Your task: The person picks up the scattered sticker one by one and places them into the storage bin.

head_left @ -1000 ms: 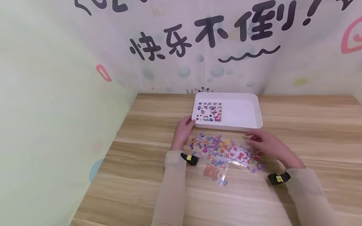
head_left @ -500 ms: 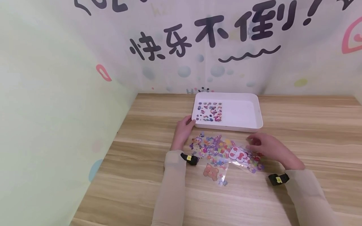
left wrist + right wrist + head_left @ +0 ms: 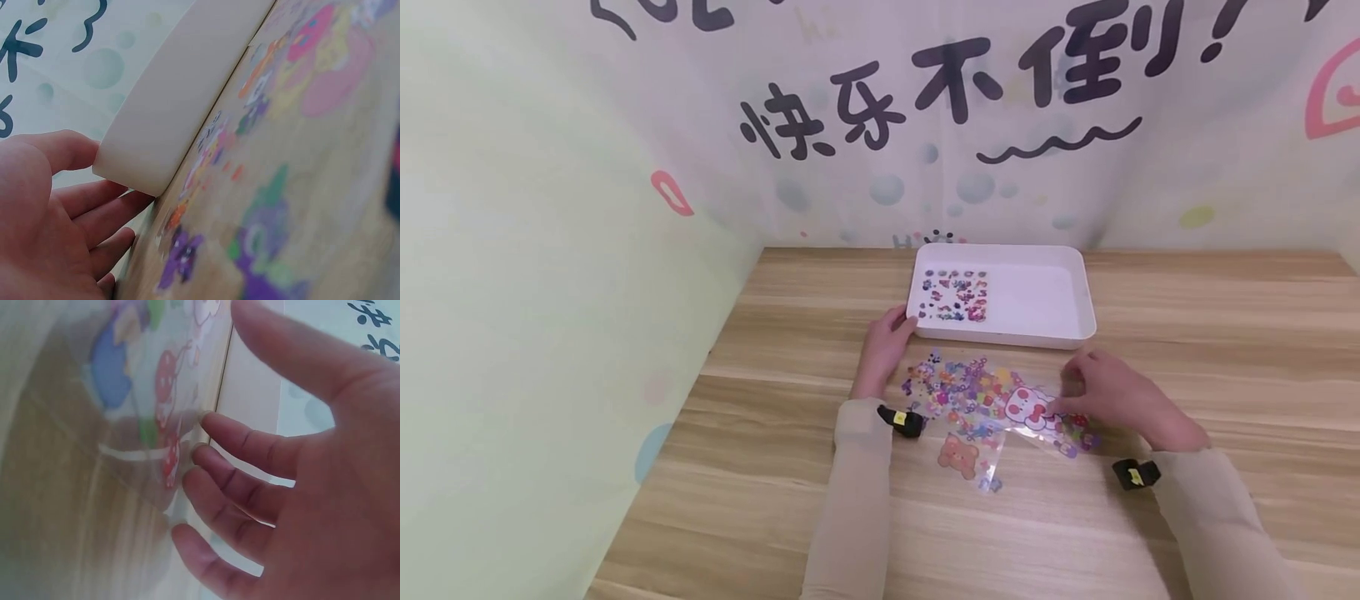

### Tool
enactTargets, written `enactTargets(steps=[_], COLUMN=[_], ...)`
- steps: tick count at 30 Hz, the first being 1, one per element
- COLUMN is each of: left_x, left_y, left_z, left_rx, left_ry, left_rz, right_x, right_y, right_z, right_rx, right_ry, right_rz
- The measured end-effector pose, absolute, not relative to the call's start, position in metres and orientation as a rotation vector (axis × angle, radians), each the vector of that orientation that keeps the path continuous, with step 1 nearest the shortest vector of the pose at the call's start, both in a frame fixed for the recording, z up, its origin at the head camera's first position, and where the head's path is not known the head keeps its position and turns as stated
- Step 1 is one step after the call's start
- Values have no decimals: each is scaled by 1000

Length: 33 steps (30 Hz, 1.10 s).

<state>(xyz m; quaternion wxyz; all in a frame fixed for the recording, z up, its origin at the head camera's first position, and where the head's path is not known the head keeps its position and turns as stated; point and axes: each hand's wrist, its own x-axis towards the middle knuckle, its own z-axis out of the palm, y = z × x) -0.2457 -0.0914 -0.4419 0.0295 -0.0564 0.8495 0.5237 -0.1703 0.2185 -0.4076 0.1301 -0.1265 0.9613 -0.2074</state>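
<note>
My left hand [image 3: 883, 354] holds the near left corner of a white tray [image 3: 1037, 300]; the left wrist view has the thumb at the rim and fingers against the lower wall. Inside the tray's left half lies a sticker sheet [image 3: 957, 296] with small colourful figures. In front of the tray, several clear sticker sheets overlap on the table, one with a white bunny [image 3: 1024, 408], another with a brown bear [image 3: 958, 457]. My right hand [image 3: 1116, 400] is at the right end of the bunny sheet, fingers loosely bent; the right wrist view shows nothing between thumb and fingers.
The wood-grain table [image 3: 760, 467] meets a printed cloth backdrop [image 3: 887, 150] right behind the tray. A pale wall [image 3: 550, 292] borders the left side. Both wrists wear black straps.
My right hand has shifted slightly down and right from the tray's front wall, its thumb coming over the bunny sheet. The left hand, tray and sheets keep their places.
</note>
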Motion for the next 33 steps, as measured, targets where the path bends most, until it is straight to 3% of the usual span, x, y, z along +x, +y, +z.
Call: enactTargets(steps=[33], left_x=[-246], left_y=[-91], left_z=[-444], left_rx=[-150], left_ry=[2637], left_rz=[1610], right_x=[-161], right_y=[209], right_z=[-401], right_rx=[-372], right_ry=[2801], right_rz=[-507])
